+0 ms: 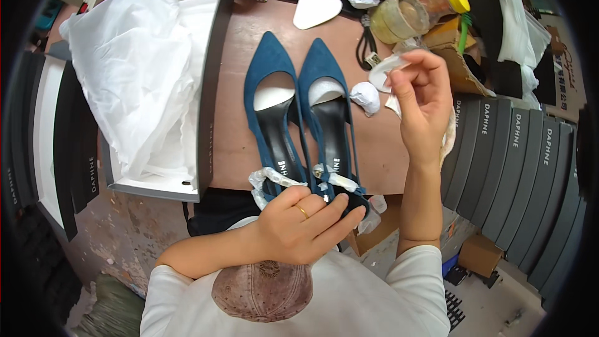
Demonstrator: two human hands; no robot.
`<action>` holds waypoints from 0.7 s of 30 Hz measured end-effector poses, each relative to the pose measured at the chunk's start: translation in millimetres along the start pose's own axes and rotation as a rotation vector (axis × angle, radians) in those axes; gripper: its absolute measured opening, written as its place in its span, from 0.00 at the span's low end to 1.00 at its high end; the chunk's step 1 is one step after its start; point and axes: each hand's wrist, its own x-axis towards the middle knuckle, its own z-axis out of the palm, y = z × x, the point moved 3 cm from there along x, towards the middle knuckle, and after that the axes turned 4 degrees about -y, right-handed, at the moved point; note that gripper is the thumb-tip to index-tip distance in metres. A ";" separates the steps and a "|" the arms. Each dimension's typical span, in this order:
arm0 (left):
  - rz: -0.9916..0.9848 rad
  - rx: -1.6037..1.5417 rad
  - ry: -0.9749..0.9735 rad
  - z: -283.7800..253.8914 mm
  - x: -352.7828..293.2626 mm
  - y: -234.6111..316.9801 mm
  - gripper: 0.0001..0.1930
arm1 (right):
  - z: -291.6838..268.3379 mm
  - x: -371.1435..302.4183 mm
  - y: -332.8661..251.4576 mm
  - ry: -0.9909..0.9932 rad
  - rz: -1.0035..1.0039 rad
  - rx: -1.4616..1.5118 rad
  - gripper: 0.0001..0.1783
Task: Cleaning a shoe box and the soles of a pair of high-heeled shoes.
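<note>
A pair of blue pointed slingback shoes [268, 65] lies side by side on the table, toes away from me. White stuffing fills the toes, and white wrapping covers parts of the heel straps [340, 181]. My left hand [302, 221], with a ring on one finger, curls over the heel end of the shoes; its thumb is hidden. Raised to the right of the shoes, my right hand [424, 100] pinches a thin, whitish, see-through piece [380, 78] between thumb and fingers. Just below that piece sits a crumpled white paper ball [365, 98].
An open grey shoebox [215, 87] with white tissue paper [134, 68] stands left. Behind the shoes lies a white rounded card [317, 5]. A cloudy jar [399, 17] and a yellow-capped bottle [457, 0] stand back right. Grey shoeboxes [499, 156] line the right side.
</note>
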 end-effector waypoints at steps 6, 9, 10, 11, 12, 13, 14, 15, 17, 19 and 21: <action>0.008 0.018 -0.044 1.2 3.1 1.7 0.18 | -70.5 7.5 57.3 0.061 0.123 -0.780 0.15; 0.024 0.049 -0.055 2.4 4.1 1.5 0.18 | -52.0 10.9 63.9 -0.029 -0.142 -1.073 0.21; 0.016 0.068 -0.043 3.9 3.0 2.1 0.18 | -47.1 14.9 75.7 -0.028 -0.145 -1.062 0.21; 0.023 0.067 -0.050 4.2 3.3 3.7 0.18 | -44.5 17.5 86.4 -0.009 -0.171 -1.077 0.22; 0.017 0.064 -0.053 4.3 3.7 4.9 0.18 | -44.5 17.4 91.8 0.010 -0.198 -1.093 0.23; 0.008 0.072 -0.055 3.8 3.9 3.5 0.18 | -42.5 18.8 89.2 0.015 -0.202 -1.083 0.23; 0.011 0.081 -0.059 4.0 4.1 3.2 0.18 | -41.4 19.8 84.6 0.016 -0.157 -1.057 0.22; 0.007 0.081 -0.047 4.2 4.4 3.2 0.18 | -40.3 20.2 81.5 0.017 -0.112 -1.033 0.21; 0.000 0.092 -0.037 3.2 4.0 4.1 0.18 | -39.8 19.9 77.3 0.035 -0.182 -0.927 0.19; 0.002 0.072 -0.038 2.3 2.8 3.1 0.18 | -30.6 20.6 66.0 0.047 -0.252 -0.819 0.18; 0.001 0.075 -0.064 1.6 5.4 3.5 0.18 | -14.2 20.3 33.4 0.128 -0.184 -0.462 0.14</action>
